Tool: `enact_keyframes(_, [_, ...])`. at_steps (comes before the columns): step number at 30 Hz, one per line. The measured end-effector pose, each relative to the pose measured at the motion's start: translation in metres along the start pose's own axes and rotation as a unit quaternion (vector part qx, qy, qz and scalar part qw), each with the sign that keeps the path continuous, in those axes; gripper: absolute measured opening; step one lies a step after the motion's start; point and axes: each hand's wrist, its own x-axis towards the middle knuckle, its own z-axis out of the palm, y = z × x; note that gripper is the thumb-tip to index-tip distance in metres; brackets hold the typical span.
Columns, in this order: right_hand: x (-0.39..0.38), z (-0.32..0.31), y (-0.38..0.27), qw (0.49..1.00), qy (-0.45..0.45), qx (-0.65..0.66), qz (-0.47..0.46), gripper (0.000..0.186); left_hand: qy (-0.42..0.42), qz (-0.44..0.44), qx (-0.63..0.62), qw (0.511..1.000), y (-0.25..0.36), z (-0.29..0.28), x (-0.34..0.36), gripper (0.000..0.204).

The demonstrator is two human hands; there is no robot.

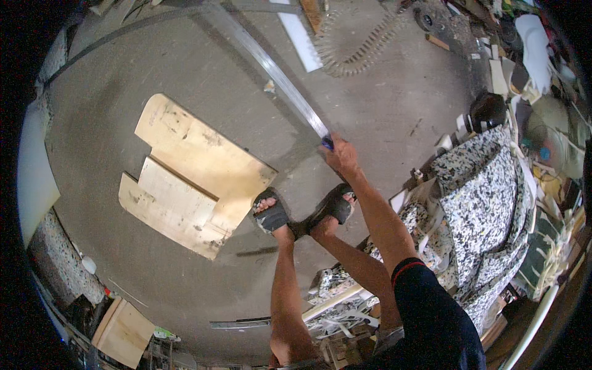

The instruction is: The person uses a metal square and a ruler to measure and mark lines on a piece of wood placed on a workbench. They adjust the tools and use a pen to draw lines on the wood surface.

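Note:
My right hand (343, 159) is closed round the near end of a long, shiny metal straightedge (280, 87), where a bit of blue shows at the grip. The straightedge slants away to the far left above the floor, its far end blurred. Left of my sandalled feet, a pale plywood panel (203, 143) with rounded corners lies flat, dark smudges on its face. A smaller plywood piece (177, 191) sits within its outline on the left, and a narrow gap runs along one side. My left hand is out of view.
A coiled hose (351, 58) and a white strip (300, 38) lie on the floor at the far side. Speckled foam sheets (481, 203) are heaped at right among scraps. More plywood (125, 330) stands at near left. A thin metal strip (240, 324) lies behind my feet.

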Motion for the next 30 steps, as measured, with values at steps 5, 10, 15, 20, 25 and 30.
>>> enact_keyframes(5, [0.056,-0.064,-0.094,0.990,0.071,-0.089,-0.086,0.040,0.008,0.000,0.001,1.000,0.003,-0.008,0.006,0.036])
enact_keyframes(10, [0.143,-0.125,-0.180,0.983,0.118,-0.123,-0.062,0.029,0.015,0.003,0.001,1.000,0.003,-0.013,0.009,0.035])
enact_keyframes(15, [0.185,-0.137,-0.179,0.938,0.285,-0.082,-0.182,0.037,0.016,-0.006,0.005,1.000,0.001,-0.020,0.013,0.034])
enact_keyframes(20, [0.091,0.008,-0.164,0.961,0.016,-0.185,-0.206,0.043,0.027,-0.025,-0.003,0.999,0.003,-0.022,0.014,0.033])
enact_keyframes(25, [-0.034,0.160,-0.186,0.988,-0.083,-0.125,-0.015,0.068,0.044,-0.024,-0.008,0.999,-0.003,-0.012,0.004,0.032])
enact_keyframes(30, [-0.045,0.197,-0.176,0.994,-0.041,0.074,0.067,0.055,0.073,-0.027,-0.012,0.997,-0.012,0.003,0.002,0.032])
